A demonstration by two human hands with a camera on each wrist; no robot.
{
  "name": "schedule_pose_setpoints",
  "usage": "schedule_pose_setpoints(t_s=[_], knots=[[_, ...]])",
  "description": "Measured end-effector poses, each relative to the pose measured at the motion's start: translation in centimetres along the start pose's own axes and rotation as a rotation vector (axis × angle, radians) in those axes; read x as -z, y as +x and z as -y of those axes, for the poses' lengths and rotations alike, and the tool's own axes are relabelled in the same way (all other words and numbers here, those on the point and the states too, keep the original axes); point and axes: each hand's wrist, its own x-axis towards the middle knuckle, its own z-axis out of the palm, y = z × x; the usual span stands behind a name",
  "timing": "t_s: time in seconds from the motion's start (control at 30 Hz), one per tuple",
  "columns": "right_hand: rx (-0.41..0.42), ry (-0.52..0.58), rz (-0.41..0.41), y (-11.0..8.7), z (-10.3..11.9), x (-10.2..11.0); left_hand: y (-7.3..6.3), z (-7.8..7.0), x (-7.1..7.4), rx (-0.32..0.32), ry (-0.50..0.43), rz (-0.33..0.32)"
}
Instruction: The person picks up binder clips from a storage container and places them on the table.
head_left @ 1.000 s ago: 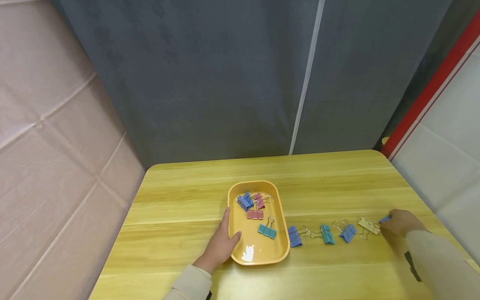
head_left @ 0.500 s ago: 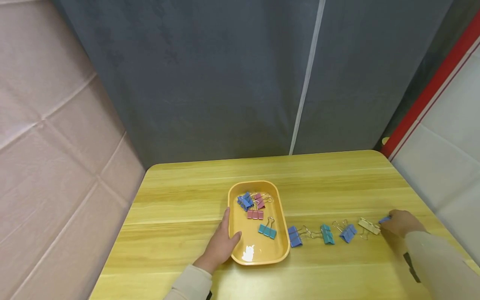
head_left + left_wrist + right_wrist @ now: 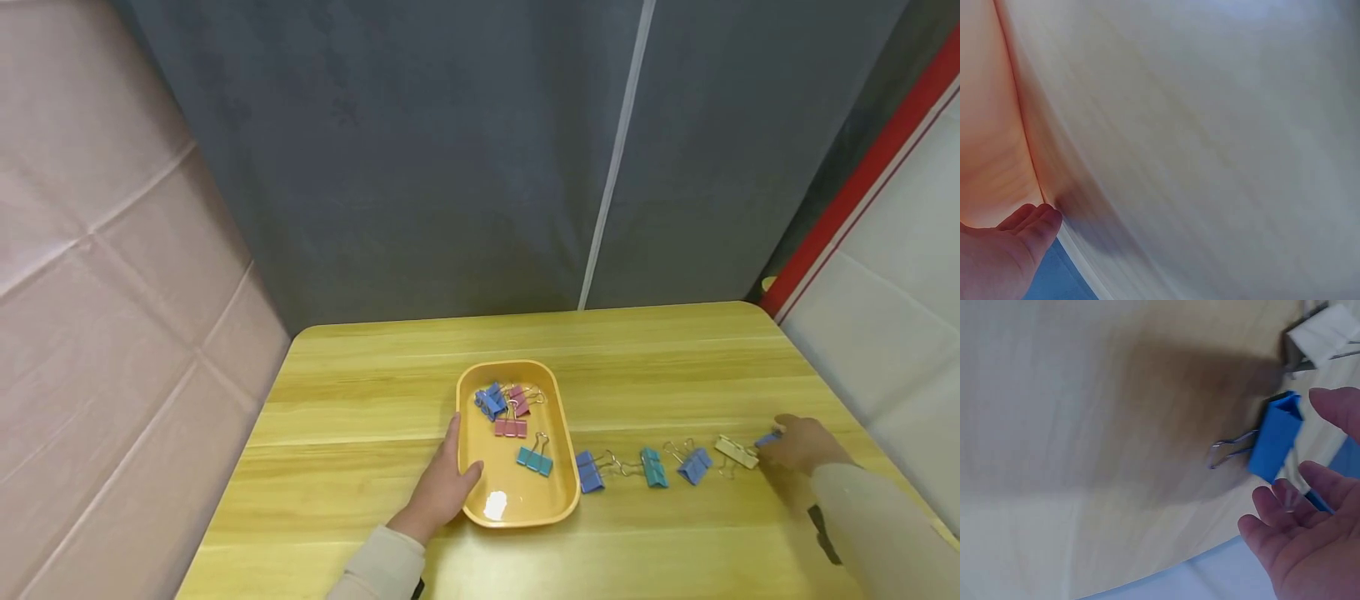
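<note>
My left hand (image 3: 441,490) grips the left side of a yellow tray (image 3: 517,502), its thumb over the rim and its fingers along the outer wall. Inside the tray lie blue binder clips (image 3: 491,402), pink binder clips (image 3: 511,428) and a teal binder clip (image 3: 534,461). At the far right of the table, my right hand (image 3: 804,446) is at a blue binder clip (image 3: 1275,439). The right wrist view shows that clip between the spread thumb and fingers, apparently not pinched. A second blue piece (image 3: 1319,501) is partly hidden by the fingers.
Right of the tray, a row on the wooden table (image 3: 360,392) holds a blue clip (image 3: 590,472), a teal clip (image 3: 654,468), another blue clip (image 3: 695,466) and a pale yellow clip (image 3: 737,452). A dark curtain (image 3: 420,167) hangs behind the table.
The head view has shifted very slightly. Both hands, the tray and the clips stay in practically the same places.
</note>
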Motion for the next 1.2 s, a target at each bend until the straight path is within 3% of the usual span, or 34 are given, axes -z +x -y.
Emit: schedule_pose_setpoints(t_s=[0.27,0.6,1.03,1.2], knots=[[0.086,-0.035,-0.126,-0.7,2.4,1.0,0.0,-0.2,0.1,-0.003,-0.004,-0.003],[0.102,-0.017,-0.136,-1.8,6.0,2.3,0.1,-0.1,0.1,-0.006,0.0,0.004],[0.23,-0.017,-0.19,-3.1,11.9,2.7,0.0,-0.1,0.1,-0.008,0.007,0.001],[0.342,-0.035,-0.214,-3.6,14.8,2.5,0.0,-0.1,0.1,-0.009,0.008,0.0]])
